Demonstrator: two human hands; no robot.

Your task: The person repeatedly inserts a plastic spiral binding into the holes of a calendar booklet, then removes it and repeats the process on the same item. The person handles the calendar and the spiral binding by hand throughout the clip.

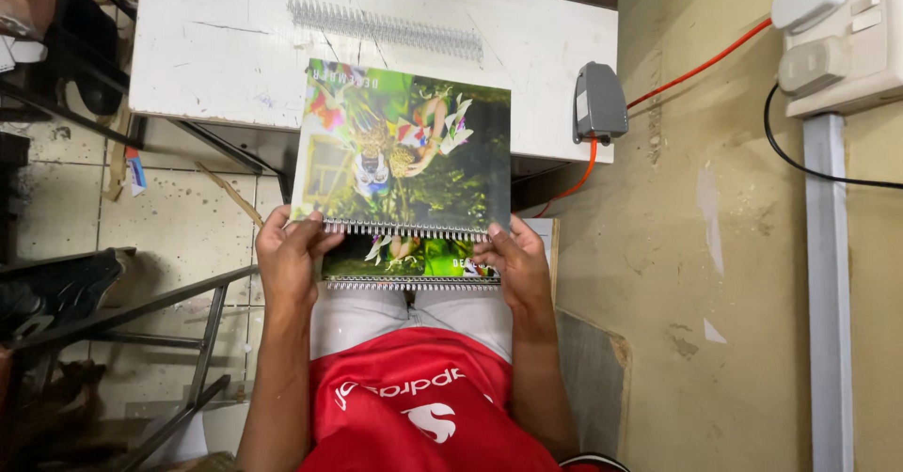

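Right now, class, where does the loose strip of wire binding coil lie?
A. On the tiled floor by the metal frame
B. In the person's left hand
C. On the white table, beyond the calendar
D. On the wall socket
C: the loose wire binding coil lies on the white table, beyond the spiral-bound calendar that the left hand and the right hand grip at its bound edge.

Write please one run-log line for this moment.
left hand: holds calendar at wire binding | right hand: holds same edge | second calendar: underneath, on lap | table: loose wire spines
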